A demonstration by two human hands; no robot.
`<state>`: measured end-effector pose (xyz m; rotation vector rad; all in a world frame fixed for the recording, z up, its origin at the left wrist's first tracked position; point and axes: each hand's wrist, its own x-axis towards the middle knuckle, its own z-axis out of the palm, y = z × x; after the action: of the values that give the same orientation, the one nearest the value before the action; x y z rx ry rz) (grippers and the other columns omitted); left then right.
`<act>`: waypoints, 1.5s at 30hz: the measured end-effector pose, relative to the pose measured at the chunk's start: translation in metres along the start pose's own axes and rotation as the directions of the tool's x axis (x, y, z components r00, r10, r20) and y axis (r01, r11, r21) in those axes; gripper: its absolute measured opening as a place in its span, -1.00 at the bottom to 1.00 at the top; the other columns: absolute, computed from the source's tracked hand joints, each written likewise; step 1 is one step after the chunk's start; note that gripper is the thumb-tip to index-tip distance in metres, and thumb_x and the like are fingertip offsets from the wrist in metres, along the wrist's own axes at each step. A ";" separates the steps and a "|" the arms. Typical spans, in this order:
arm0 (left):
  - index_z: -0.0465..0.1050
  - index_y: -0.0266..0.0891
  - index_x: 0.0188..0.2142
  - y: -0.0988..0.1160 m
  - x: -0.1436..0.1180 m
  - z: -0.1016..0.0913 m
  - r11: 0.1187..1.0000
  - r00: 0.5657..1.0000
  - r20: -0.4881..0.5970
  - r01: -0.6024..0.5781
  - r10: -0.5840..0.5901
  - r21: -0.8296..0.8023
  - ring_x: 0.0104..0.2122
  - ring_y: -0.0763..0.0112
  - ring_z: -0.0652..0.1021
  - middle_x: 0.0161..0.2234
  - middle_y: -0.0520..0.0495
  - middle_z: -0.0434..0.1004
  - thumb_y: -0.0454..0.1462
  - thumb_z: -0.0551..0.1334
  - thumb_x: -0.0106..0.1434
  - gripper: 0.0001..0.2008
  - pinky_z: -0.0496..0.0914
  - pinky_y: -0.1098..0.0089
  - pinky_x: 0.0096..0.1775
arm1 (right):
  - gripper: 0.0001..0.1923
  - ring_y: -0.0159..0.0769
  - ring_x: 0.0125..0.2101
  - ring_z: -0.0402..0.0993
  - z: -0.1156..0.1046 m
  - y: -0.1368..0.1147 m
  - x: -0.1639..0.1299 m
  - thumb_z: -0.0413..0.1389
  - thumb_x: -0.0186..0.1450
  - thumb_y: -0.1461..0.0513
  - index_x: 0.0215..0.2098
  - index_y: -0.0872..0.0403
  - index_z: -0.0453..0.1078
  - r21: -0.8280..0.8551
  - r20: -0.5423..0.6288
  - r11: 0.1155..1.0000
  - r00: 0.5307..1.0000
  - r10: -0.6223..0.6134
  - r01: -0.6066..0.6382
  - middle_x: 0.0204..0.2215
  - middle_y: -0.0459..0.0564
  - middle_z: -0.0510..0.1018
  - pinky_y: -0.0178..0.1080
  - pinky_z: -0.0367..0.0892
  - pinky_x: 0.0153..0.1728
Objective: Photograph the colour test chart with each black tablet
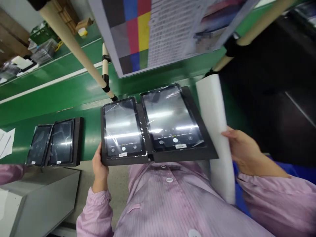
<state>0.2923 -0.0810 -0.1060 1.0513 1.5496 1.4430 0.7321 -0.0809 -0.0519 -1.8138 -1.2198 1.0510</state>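
Observation:
My left hand (pixel 99 169) grips the near left corner of a black tray (pixel 209 149), lifted above the green belt close to my chest. Two tablets lie in the tray under clear film: a smaller-looking left one (pixel 122 129) and a right one (pixel 170 118), both with lit camera screens. My right hand (pixel 243 149) holds a white foam sheet (pixel 216 112), which stands upright along the tray's right edge.
A second black tray (pixel 78 141) with two dark tablets rests on the green belt (pixel 49 95) to the left. A colour chart board (pixel 138 33) hangs above. Beige frame tubes (pixel 74 46) cross overhead. A grey box (pixel 37 197) sits at lower left.

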 end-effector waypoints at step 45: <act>0.48 -0.20 0.15 0.122 -0.044 0.128 0.244 0.373 0.873 -0.921 0.316 0.305 -0.19 0.22 0.32 -0.25 -0.09 0.20 -0.29 0.17 0.36 -0.62 0.19 0.12 -0.04 | -0.23 -0.49 -0.64 0.35 -0.056 0.024 -0.054 -0.19 0.42 -0.19 0.41 0.08 0.04 -0.730 0.068 0.635 0.951 -0.302 0.254 -0.26 -0.02 0.40 -0.35 0.32 -0.68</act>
<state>0.4359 -0.0712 0.0062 2.7851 1.0934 0.4823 0.7790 -0.1458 -0.0362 -2.0890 -2.0071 0.3048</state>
